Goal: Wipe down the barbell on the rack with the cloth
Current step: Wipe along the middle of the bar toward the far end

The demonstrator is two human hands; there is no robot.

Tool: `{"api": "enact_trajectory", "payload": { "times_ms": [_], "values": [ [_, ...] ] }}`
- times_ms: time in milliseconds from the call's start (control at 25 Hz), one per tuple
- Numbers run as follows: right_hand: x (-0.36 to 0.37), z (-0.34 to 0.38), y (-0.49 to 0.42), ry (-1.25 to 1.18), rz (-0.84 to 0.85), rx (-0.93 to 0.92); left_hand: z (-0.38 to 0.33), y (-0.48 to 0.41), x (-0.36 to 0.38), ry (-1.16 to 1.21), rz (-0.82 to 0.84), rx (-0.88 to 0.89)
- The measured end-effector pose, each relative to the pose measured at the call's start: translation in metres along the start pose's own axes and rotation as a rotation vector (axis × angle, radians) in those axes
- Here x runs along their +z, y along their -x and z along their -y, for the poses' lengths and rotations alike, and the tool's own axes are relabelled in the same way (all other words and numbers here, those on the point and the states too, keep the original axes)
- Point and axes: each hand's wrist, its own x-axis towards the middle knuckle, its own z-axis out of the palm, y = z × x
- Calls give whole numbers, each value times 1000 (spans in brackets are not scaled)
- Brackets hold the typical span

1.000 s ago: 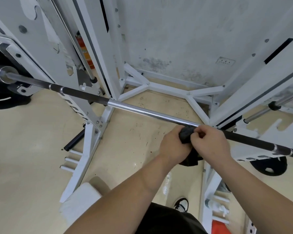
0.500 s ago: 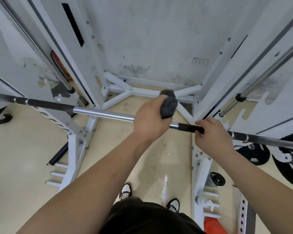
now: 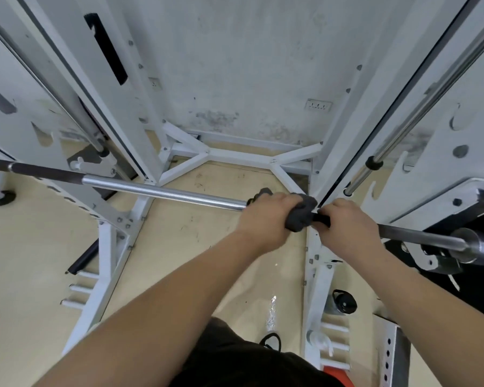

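The barbell [image 3: 165, 192] lies across the white rack [image 3: 115, 241], running from the far left down to its sleeve end at the right. My left hand [image 3: 266, 219] grips the dark grey cloth [image 3: 301, 215] wrapped round the bar near the right upright. Bits of cloth show on both sides of that hand. My right hand [image 3: 347, 226] grips the bar itself, its fingers curled over the dark knurled part, right beside the cloth.
White rack uprights rise on both sides, with a chrome guide rod [image 3: 419, 107] at the right. A black weight plate [image 3: 472, 263] sits at the bar's right end. A bottle with a black lid [image 3: 344, 301] stands by the right base. A stained wall is ahead.
My left hand has slid the cloth to the right along the bar until it meets my right hand. The view has shifted left, so the bar's right end shows.
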Motion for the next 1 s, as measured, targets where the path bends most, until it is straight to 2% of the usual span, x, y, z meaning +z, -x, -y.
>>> {"api": "enact_trajectory", "payload": {
  "times_ms": [120, 200, 280, 360, 440, 520, 600, 680, 720, 800, 880, 920, 1000],
  "values": [
    [3, -4, 2, 7, -47, -38, 29, 15, -10, -317, -154, -166],
    [4, -2, 2, 5, -81, -29, 11, 18, -1, -401, -213, -277],
    [3, -3, 0, -3, -74, -16, -22, 6, 20, -267, -191, -245],
    [2, -6, -3, -5, -74, -5, -30, -3, 36, -140, -204, -50],
    [0, -9, -6, -37, -65, 16, -15, 1, 29, -110, -192, 94],
    [-2, -8, -6, -90, -40, 24, 10, 11, 19, -187, -221, 67],
    [-1, -8, -5, -109, -39, 23, 19, 17, 13, -242, -259, -109],
    [1, -8, -4, -87, -57, 16, -1, 8, 18, -203, -212, -245],
    [2, -8, -4, -64, -66, 13, -17, 1, 25, -179, -177, -243],
    [3, -8, -3, -18, -78, 2, -34, -6, 36, -123, -132, -106],
    [1, -10, -3, -31, -79, -2, -17, -2, 28, -101, -129, 60],
    [0, -10, -3, -48, -70, -3, 0, 2, 19, -99, -126, 85],
    [-1, -10, -1, -60, -57, -5, 28, 10, 4, -118, -182, -60]
  ]
}}
